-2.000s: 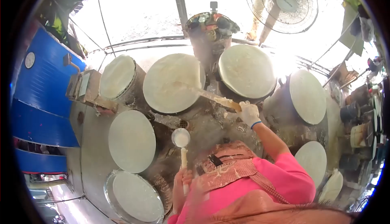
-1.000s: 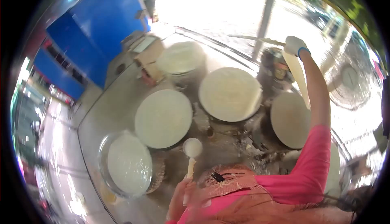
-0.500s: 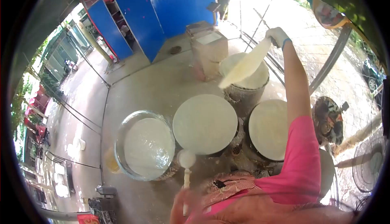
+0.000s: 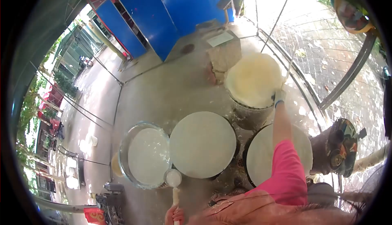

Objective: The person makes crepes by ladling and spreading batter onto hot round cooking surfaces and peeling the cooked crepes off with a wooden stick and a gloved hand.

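My left hand [image 4: 175, 215] is closed around the pale handle of a ladle [image 4: 173, 177], whose round cup holds white liquid. The cup hangs at the edge of a large clear-rimmed basin [image 4: 123, 159] of white batter [image 4: 149, 156]. My right hand [image 4: 279, 96], in a whitish glove, is by the near right edge of a pale yellow round sheet [image 4: 254, 78] on top of a drum. A thin light stick [image 4: 290, 62] rises from that hand; its fingers are partly hidden. Two round griddles covered in white, a middle one [image 4: 203, 145] and a right one [image 4: 261, 155], lie nearer me.
A box-like block [image 4: 224, 55] stands beside the drum [image 4: 250, 118]. Blue panels [image 4: 192, 4] stand at the back. Right of the griddles is a dark machine [image 4: 341, 147]; a metal rail [image 4: 347, 74] curves along the right.
The thin sheet that hung from my right hand now lies on the drum top, and that hand has come down. My left hand and ladle shifted slightly left and down in view.
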Available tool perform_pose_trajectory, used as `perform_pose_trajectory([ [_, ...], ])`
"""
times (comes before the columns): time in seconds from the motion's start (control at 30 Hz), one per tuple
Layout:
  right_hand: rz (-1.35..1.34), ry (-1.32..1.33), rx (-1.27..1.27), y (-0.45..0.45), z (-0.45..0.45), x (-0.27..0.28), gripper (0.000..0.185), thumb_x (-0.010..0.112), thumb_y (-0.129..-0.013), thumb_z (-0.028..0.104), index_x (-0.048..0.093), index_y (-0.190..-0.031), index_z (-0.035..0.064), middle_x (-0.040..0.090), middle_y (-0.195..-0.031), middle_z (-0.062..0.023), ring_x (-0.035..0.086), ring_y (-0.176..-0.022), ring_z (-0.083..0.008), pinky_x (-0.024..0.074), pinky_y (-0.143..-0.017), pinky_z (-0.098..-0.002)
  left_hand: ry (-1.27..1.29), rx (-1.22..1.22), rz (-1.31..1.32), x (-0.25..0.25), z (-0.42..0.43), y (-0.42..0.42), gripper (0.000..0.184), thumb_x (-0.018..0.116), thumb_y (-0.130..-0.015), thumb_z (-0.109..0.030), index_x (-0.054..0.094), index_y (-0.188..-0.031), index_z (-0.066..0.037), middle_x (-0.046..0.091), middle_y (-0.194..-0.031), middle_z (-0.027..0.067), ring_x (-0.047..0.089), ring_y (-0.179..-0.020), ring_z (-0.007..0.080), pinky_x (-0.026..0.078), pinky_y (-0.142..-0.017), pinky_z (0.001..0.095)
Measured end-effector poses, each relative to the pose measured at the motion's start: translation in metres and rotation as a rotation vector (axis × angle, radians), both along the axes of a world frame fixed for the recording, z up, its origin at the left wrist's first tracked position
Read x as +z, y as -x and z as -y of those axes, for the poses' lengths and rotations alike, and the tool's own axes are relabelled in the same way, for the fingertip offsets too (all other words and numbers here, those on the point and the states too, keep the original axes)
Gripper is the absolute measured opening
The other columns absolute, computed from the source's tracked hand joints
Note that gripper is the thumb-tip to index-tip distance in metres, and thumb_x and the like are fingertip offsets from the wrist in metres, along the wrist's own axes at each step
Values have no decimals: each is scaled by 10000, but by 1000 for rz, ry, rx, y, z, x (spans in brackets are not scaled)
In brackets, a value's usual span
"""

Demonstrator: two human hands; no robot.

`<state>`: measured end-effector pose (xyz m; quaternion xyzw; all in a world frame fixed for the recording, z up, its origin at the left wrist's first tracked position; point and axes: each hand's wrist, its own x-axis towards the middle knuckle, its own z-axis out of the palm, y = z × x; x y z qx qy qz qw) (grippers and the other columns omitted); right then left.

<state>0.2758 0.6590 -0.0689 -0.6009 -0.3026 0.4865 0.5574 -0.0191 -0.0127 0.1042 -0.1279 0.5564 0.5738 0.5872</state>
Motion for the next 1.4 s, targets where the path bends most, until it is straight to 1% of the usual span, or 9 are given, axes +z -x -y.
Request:
perform_pose_trajectory([
  [0.27, 1211, 93, 70, -44, 0, -63, 511, 586, -790, 388, 590, -1048, -53, 638, -957, -275, 645, -865, -381, 496, -726, -474, -73, 144, 50, 23, 7, -17, 294, 458, -959, -252, 415, -703, -115, 366, -545, -36, 346, -405, 75, 322, -359, 226],
  [0.3, 1057, -27, 81, -61, -19, -104, 525, 601, -789, 424, 588, -1074, -17, 633, -1027, -252, 617, -934, -407, 468, -790, -485, -77, 217, 111, 12, 11, -9, 224, 448, -964, -247, 445, -799, -95, 379, -561, -25, 353, -407, 76, 326, -352, 224],
  [0.37, 922, -168, 296, 8, 80, 46, 481, 589, -825, 364, 568, -1135, -2, 639, -1054, -219, 601, -982, -398, 450, -829, -468, -84, 368, 230, -11, 19, 5, 198, 428, -974, -238, 504, -992, -56, 406, -592, -5, 367, -412, 77, 335, -339, 219],
  [0.43, 881, -408, 395, 38, 102, 49, 436, 609, -847, 247, 556, -1193, -12, 659, -1033, -186, 630, -954, -326, 472, -809, -394, -674, 561, 819, -40, 39, 30, 277, 440, -967, -223, 473, -1194, -66, 426, -636, 25, 381, -412, 89, 355, -327, 214],
  [0.7, 1030, -343, 1324, 268, 295, 149, 353, 658, -768, 334, 670, -958, 37, 663, -896, -198, 638, -854, -331, 475, -739, -409, -623, 254, 82, -94, 101, 168, 532, 462, -924, -88, 284, -1406, -226, 456, -707, 35, 380, -409, 83, 332, -293, 190],
  [0.9, 1516, -633, 1608, 427, 470, 45, 373, 596, -769, 386, 679, -931, 61, 652, -907, -210, 622, -878, -376, 470, -770, -466, -64, 123, 57, -238, 135, 335, 187, 532, -887, -114, 496, -1068, -81, 419, -585, -7, 399, -424, 99, 341, -366, 235],
  [1.03, 1375, -338, 1642, 441, 527, 130, 400, 634, -743, 408, 662, -898, 40, 651, -865, -215, 625, -839, -384, 478, -733, -452, -21, 26, 259, -261, 141, 377, 115, 537, -891, -118, 469, -980, -90, 409, -588, -14, 389, -425, 78, 317, -343, 217],
  [1.2, 1413, -177, 1521, 400, 596, 41, 446, 632, -758, 470, 665, -892, 45, 650, -830, -210, 629, -818, -374, 472, -711, -458, -241, 38, 509, -224, 142, 382, 113, 544, -896, -124, 436, -870, -101, 397, -591, -22, 377, -426, 51, 288, -314, 196],
  [1.4, 1206, -378, 1152, 390, 647, 141, 326, 679, -787, 358, 636, -905, 57, 651, -783, -194, 631, -745, -377, 488, -649, -452, -315, 80, 587, -13, 125, 400, 188, 550, -904, -131, 400, -791, -114, 378, -606, -34, 335, -413, 17, 235, -276, 163],
])
